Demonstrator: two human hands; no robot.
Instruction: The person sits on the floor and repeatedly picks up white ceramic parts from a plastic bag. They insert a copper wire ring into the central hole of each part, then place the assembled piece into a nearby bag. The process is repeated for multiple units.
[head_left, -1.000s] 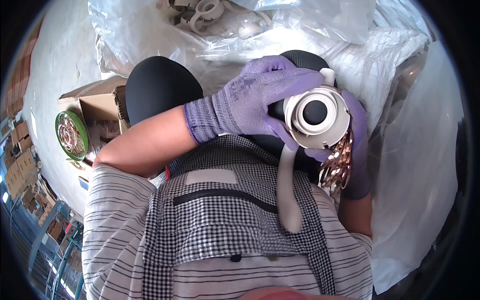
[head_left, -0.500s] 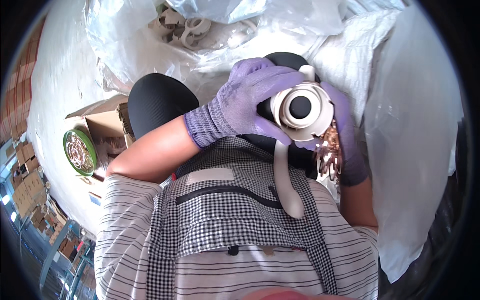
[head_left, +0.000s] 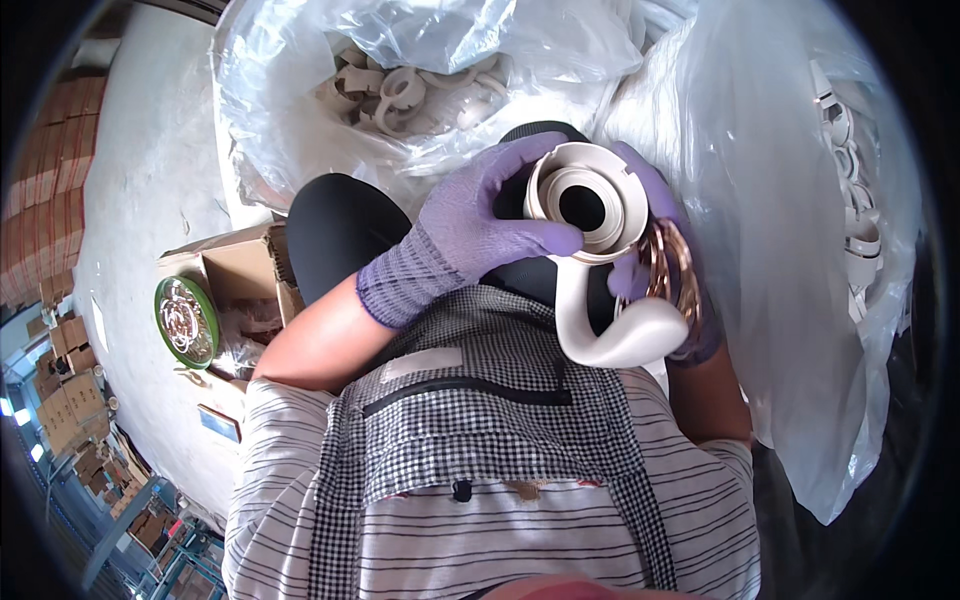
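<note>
Over my lap, both gloved hands hold a cream-white round plastic collar with a curved handle (head_left: pixel 625 342). Its stepped ring opening faces up, and dark shows through the middle hole. My left hand (head_left: pixel 470 212) grips the collar's left side, fingers behind and thumb along the near rim. On the other side my right hand (head_left: pixel 652 185) closes round the collar, most of its fingers hidden behind it. A bunch of copper-coloured metal rings (head_left: pixel 676 268) hangs at my right hand too, below the collar and next to the handle.
Ahead, a clear plastic-lined sack (head_left: pixel 290 140) holds several white plastic parts (head_left: pixel 400 92). More white parts (head_left: pixel 858 215) lie behind plastic sheeting at the right. To the left stand an open cardboard box (head_left: pixel 235 265) and a green round tray (head_left: pixel 160 300) of metal rings.
The collar has tipped and turned in my hands, so its handle now curves toward the right instead of hanging straight down. My view has shifted, showing more of the parts at right.
</note>
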